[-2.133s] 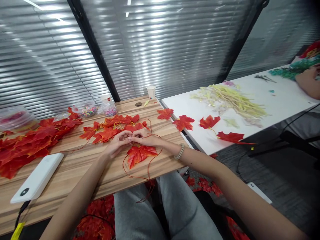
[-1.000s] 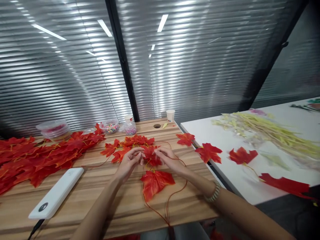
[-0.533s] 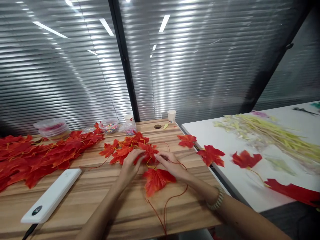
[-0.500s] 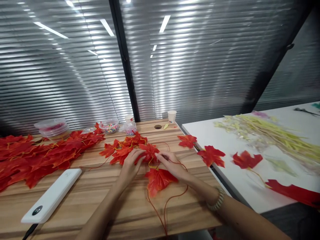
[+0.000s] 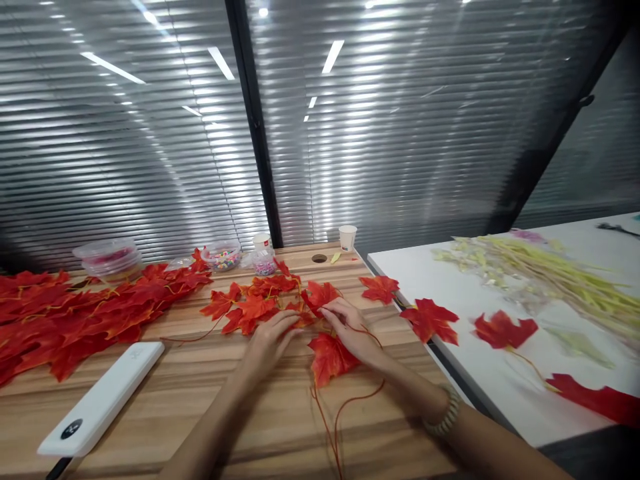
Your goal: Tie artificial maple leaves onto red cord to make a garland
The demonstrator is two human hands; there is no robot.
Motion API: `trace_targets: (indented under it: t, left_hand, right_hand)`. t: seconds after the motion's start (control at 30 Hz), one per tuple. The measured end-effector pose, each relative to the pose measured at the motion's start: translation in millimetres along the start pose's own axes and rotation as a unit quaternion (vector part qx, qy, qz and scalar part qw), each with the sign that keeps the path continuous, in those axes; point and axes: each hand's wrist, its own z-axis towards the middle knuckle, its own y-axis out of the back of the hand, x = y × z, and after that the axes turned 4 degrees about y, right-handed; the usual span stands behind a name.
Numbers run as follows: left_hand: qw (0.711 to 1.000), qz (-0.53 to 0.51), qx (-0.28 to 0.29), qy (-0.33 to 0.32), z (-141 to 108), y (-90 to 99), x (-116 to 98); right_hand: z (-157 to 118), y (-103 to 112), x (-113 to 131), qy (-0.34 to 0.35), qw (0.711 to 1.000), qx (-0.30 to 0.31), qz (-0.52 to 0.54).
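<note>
My right hand (image 5: 351, 330) pinches a red artificial maple leaf (image 5: 320, 297) by its edge, above the wooden table. A thin red cord (image 5: 356, 399) runs past that hand and loops down toward the table's front edge. Another maple leaf (image 5: 331, 360) hangs or lies just below my right fingers. My left hand (image 5: 273, 337) is beside a cluster of red-orange leaves (image 5: 255, 305), its thumb and fingers apart. Its fingertips are close to a leaf between the two hands; whether they touch it I cannot tell. More leaves of a garland (image 5: 430, 320) trail rightward on a yellow stem.
A large heap of red leaves (image 5: 100, 313) covers the left side. A white power bank (image 5: 107, 393) with a black cable lies before it. Plastic tubs (image 5: 110, 259), a bead bowl (image 5: 221, 256) and paper cups (image 5: 348, 238) stand behind. Yellow strips (image 5: 560, 270) lie on the white table.
The leaf between my hands has moved right and up with my right hand. My left fingers have come away from it. The lower leaf has shifted right.
</note>
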Motion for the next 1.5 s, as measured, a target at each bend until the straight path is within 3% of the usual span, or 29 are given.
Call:
trace_targets:
  t: [0.13,0.3,0.47,0.63,0.7,0.77,0.9,1.0,1.07,1.2,1.37,1.5]
  left_hand:
    - [0.996,0.059,0.066,-0.010,-3.8,-7.4,2.5]
    - [0.992,0.097,0.081,-0.013,-3.7,-8.0,-4.3]
    - [1.000,0.023,0.010,0.010,-0.9,-7.1,-6.4]
    - [0.977,-0.101,-0.075,0.173,3.9,-5.6,-2.4]
    - [0.949,-0.181,-0.085,0.244,6.5,-3.9,-2.1]
    - [0.917,-0.256,-0.097,0.289,8.7,-2.4,-2.2]
    - [0.866,-0.358,-0.122,0.327,11.0,-1.3,-0.6]
    - [0.840,-0.407,-0.143,0.330,11.7,-0.2,2.0]
    - [0.824,-0.432,-0.162,0.327,12.3,1.4,3.9]
    - [0.800,-0.468,-0.220,0.304,14.2,5.3,8.3]
    - [0.789,-0.473,-0.296,0.256,16.0,11.7,14.3]
    - [0.773,-0.475,-0.347,0.239,17.3,19.4,18.5]
  right_hand:
    - [-0.9,0.0,-4.9,0.018,1.000,0.002,-0.026]
    - [-4.1,-0.3,-4.0,0.016,0.998,0.009,-0.066]
    - [-2.8,4.9,5.0,-0.007,0.998,-0.009,-0.070]
    - [-6.1,2.3,14.4,-0.003,0.999,-0.013,-0.041]
    - [-11.7,-0.3,23.5,0.016,0.999,0.023,-0.039]
    - [-19.7,-2.8,36.0,0.031,0.992,0.112,-0.044]
    - [-38.2,-8.3,58.4,0.096,0.933,0.323,-0.128]
    - [-46.9,-12.7,63.6,0.154,0.886,0.388,-0.201]
    - [-48.3,-14.3,62.6,0.165,0.873,0.399,-0.228]
    - [-42.3,-12.5,58.7,0.153,0.864,0.396,-0.271]
    - [-29.9,-6.6,52.0,0.100,0.858,0.400,-0.307]
    - [-24.8,-4.3,45.5,0.076,0.887,0.352,-0.290]
